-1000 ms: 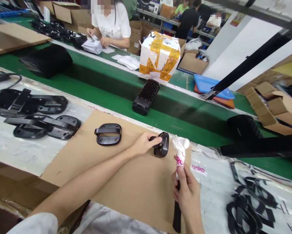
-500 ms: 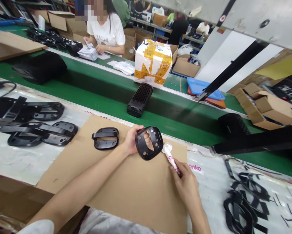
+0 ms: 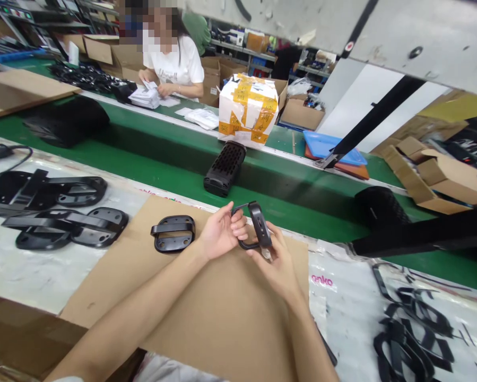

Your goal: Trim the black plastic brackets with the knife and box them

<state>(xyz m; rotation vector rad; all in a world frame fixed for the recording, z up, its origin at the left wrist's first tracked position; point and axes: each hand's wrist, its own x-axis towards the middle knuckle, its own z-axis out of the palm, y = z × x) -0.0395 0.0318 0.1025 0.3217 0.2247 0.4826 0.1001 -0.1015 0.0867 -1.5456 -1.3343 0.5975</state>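
A black plastic plate with a looped handle [image 3: 259, 225] is held up above the cardboard sheet [image 3: 222, 313], turned nearly edge-on. My left hand [image 3: 224, 233] is closed round its handle side. On its right edge, my right hand [image 3: 277, 260] grips with thumb and fingers. A small pale bit [image 3: 266, 252] shows between the right fingers; what it belongs to is hidden. Left of my left hand lies a matching black handled plate [image 3: 173, 234], flat on the cardboard. A dark strip [image 3: 326, 345] pokes out beside my right forearm.
More black handled plates [image 3: 71, 228] lie at left, and black loop-shaped parts [image 3: 413, 334] at right. A black perforated case [image 3: 225, 168] rests on the green conveyor [image 3: 150, 154]. Beyond stands a taped white box [image 3: 248, 109]. A co-worker [image 3: 172, 63] handles papers; a black post [image 3: 381, 114] slants at right.
The plate has turned from face-on to edge-on. My right hand has moved up and left onto it; the white-wrapped stick it held no longer shows clearly.
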